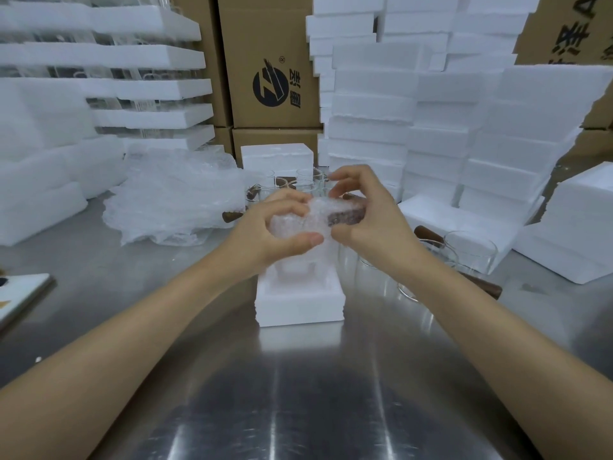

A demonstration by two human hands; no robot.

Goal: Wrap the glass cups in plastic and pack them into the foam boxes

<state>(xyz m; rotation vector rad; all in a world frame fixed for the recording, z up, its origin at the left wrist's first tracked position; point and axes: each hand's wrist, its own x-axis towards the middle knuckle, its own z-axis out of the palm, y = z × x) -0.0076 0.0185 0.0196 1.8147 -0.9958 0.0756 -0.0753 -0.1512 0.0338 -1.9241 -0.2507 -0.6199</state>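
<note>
A glass cup with a dark wooden handle, wrapped in bubble plastic (313, 219), is held in the air between both hands above an open foam box (298, 305) on the steel table. My left hand (268, 232) grips the wrapped cup from the left, thumb underneath. My right hand (368, 214) pinches the plastic on the right side, over the handle. More bare glass cups (305, 180) stand behind my hands, and others (464, 254) lie to the right.
A heap of bubble plastic sheets (175, 200) lies at the left rear. Stacks of foam boxes (431, 127) rise at the right and left (43, 167). Cardboard cartons (272, 78) stand behind. A white board (20, 293) sits at the left edge.
</note>
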